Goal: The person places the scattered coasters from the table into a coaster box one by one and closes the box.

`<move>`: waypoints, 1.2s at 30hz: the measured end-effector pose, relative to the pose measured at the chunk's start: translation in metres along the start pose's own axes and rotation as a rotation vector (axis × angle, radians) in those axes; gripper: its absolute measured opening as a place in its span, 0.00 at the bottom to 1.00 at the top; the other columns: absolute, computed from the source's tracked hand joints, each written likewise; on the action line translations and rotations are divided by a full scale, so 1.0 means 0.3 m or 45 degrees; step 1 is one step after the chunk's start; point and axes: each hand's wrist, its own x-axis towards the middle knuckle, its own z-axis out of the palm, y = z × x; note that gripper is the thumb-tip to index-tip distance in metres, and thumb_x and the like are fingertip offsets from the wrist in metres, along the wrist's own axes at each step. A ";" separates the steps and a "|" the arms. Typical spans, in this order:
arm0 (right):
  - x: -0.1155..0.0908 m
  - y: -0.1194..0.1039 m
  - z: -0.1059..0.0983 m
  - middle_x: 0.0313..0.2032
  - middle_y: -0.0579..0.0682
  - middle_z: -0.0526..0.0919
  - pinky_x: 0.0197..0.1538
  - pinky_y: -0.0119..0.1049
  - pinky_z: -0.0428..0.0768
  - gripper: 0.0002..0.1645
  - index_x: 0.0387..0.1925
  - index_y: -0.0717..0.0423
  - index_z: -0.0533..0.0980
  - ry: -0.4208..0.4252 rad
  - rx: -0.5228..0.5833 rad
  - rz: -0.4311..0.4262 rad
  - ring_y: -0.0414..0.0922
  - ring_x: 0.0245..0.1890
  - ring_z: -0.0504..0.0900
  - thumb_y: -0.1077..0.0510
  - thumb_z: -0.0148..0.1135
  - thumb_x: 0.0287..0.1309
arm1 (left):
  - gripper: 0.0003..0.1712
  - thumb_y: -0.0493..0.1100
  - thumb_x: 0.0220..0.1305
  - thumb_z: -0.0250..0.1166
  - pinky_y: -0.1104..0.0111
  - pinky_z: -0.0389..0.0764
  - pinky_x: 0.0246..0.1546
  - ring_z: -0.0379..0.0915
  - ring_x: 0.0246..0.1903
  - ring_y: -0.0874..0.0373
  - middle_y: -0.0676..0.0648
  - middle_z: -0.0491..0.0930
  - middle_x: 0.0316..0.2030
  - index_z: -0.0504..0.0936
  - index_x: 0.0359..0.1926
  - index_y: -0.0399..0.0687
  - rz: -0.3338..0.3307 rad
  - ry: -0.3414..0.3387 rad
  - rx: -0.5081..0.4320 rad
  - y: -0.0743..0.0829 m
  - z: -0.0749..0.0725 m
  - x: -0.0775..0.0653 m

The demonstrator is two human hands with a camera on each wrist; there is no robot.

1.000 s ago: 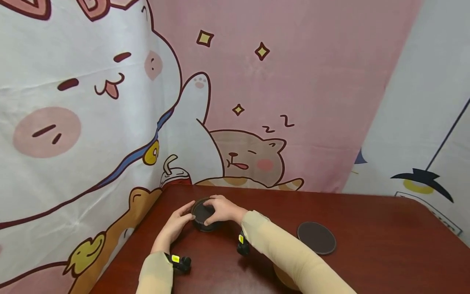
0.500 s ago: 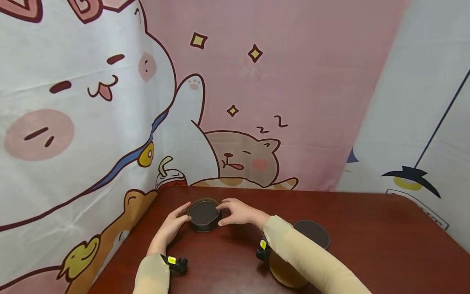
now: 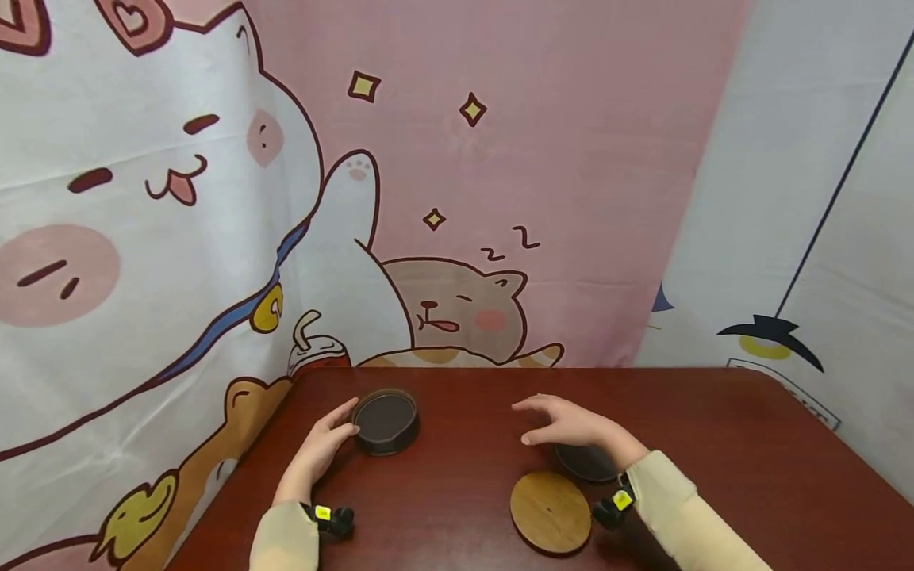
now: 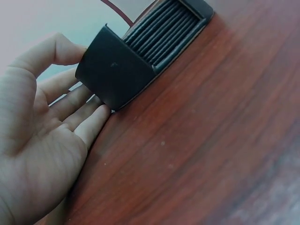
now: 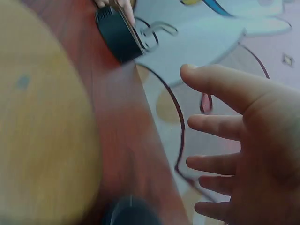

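currently my left hand [image 3: 319, 446] touches the side of the black round holder [image 3: 389, 446], left of centre on the counter [image 3: 435, 507], thumb and fingers resting against its wall rather than wrapped round it. my right hand [image 3: 567, 420], right of centre, hangs in the air, fingers apart, holding nothing. just below it lies a dark disc [image 3: 584, 465], partly hidden; lower down lies a wooden disc [image 3: 551, 513]. i'd judge this as steadying the holder; the next move probably calls for reaching down to one disc.
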 end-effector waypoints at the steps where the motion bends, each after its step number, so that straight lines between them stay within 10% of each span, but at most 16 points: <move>1: -0.026 0.019 -0.008 0.67 0.65 0.63 0.62 0.65 0.59 0.37 0.65 0.57 0.70 0.013 0.017 0.026 0.66 0.68 0.54 0.45 0.66 0.57 | 0.36 0.32 0.61 0.57 0.51 0.56 0.65 0.52 0.68 0.46 0.37 0.59 0.70 0.62 0.72 0.42 -0.005 0.002 -0.005 0.000 0.000 -0.001; 8: -0.163 0.146 -0.026 0.69 0.73 0.54 0.60 0.72 0.52 0.44 0.66 0.63 0.67 0.074 0.081 0.138 0.72 0.69 0.40 0.48 0.72 0.51 | 0.37 0.32 0.61 0.58 0.51 0.55 0.65 0.50 0.69 0.46 0.37 0.57 0.71 0.62 0.72 0.43 -0.005 0.000 -0.007 0.009 0.006 -0.004; 17: -0.230 0.225 -0.025 0.70 0.72 0.50 0.55 0.64 0.64 0.51 0.68 0.60 0.65 0.006 0.068 0.151 0.73 0.67 0.48 0.47 0.75 0.45 | 0.37 0.31 0.61 0.57 0.55 0.56 0.65 0.52 0.68 0.49 0.38 0.58 0.71 0.61 0.72 0.44 -0.025 -0.010 -0.006 0.004 0.011 -0.008; 26: -0.231 0.205 -0.037 0.72 0.67 0.47 0.53 0.57 0.65 0.56 0.71 0.53 0.62 -0.109 0.057 0.218 0.70 0.69 0.46 0.48 0.77 0.41 | 0.37 0.32 0.63 0.57 0.75 0.64 0.54 0.50 0.69 0.49 0.38 0.56 0.71 0.59 0.73 0.45 -0.022 -0.014 0.012 0.026 0.001 -0.015; 36: -0.250 0.164 -0.044 0.70 0.65 0.56 0.47 0.53 0.68 0.55 0.68 0.52 0.67 -0.088 -0.052 0.267 0.64 0.63 0.59 0.52 0.79 0.33 | 0.37 0.32 0.61 0.57 0.74 0.65 0.54 0.52 0.68 0.48 0.38 0.57 0.70 0.61 0.72 0.43 -0.016 -0.010 0.028 0.013 0.004 -0.013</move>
